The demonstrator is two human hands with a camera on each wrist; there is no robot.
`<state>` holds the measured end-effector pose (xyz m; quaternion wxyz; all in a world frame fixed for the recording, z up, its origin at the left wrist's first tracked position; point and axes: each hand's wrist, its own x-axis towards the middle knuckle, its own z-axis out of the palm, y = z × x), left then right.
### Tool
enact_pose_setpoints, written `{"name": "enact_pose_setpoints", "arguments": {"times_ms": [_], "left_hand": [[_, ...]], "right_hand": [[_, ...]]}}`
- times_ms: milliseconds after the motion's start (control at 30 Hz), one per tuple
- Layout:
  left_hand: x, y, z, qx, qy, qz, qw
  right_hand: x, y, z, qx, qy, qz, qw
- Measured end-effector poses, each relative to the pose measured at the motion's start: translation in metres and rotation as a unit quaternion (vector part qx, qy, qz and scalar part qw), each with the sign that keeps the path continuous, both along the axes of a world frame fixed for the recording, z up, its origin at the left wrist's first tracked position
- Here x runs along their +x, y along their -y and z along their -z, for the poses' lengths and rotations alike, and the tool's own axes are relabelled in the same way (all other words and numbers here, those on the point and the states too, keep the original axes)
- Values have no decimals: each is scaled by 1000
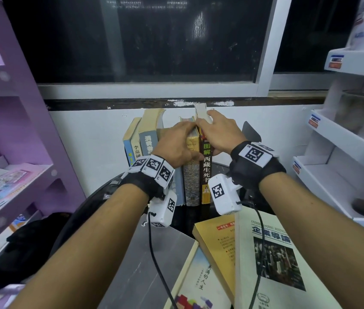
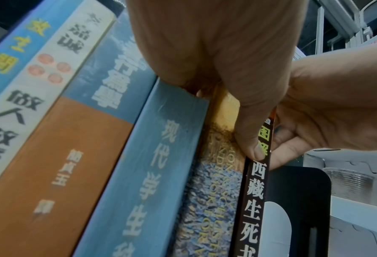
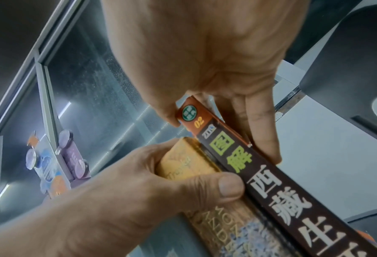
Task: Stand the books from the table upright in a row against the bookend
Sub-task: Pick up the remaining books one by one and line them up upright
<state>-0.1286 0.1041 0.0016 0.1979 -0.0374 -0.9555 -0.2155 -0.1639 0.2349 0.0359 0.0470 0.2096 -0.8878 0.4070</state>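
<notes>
- In the head view my left hand (image 1: 177, 142) sits at frame centre on top of the row of upright books (image 1: 165, 157), fingers curled over the top of the yellow-and-blue spined book (image 1: 192, 172); the left wrist view shows the thumb (image 2: 252, 139) pressed on that spine, right at the seam with the next book.
- My right hand (image 1: 219, 133) is just right of it, clamped on the dark brown book (image 1: 206, 175). In the right wrist view the thumb is on one side of the book's top and the fingers (image 3: 262, 132) lie down its other face, so it is pinched between them.
- The dark brown book stands upright at the right end of the row, its spine touching the yellow-and-blue one. Its top sits higher than its neighbour's.
- The black bookend (image 1: 251, 132) stands just right of that book, behind my right wrist. In the left wrist view my right fingers lie between book and bookend; I cannot tell whether the book touches it.
- Left of my hands the row runs on: a pale blue spine (image 2: 152, 173), an orange-and-blue spine (image 2: 73, 147), a cream spine (image 2: 49, 73) and a blue one with yellow characters (image 2: 5, 62), all leaning slightly.
- At lower centre and lower right of the head view, three books still lie flat on the dark table (image 1: 190, 217): a large cream one with a city photo (image 1: 274, 264), a yellow one (image 1: 218, 244) partly under it, and a pale one (image 1: 199, 284) at the bottom edge.
- A purple shelf (image 1: 9, 130) fills the left side, white racks (image 1: 344, 152) the right, a dark window (image 1: 143, 36) the top.
</notes>
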Motion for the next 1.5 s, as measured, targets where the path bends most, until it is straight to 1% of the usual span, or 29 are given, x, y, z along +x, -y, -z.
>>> {"name": "enact_pose_setpoints", "arguments": {"times_ms": [200,500,700,933,1133,1367,1500], "left_hand": [[1,1,-2,-10,3,1,1000],[0,3,-1,-27,14,2,1000],[1,2,-1,-37,13,3,999],[-1,2,1,-35,6,-5,999],[-1,1,2,-28,-6,-12,1000],[-2,4,3,-19,-3,-10,1000],[-2,4,4,-14,-10,-12,1000]], "right_hand": [[0,1,-2,16,-20,-9,1000],[4,0,-5,19,-7,-16,1000],[1,-1,-4,-8,31,-21,999],[0,5,0,-31,19,-16,999],[0,3,5,-66,26,-13,997],[2,5,10,-70,47,-6,996],[2,3,15,-82,43,-10,996]]}}
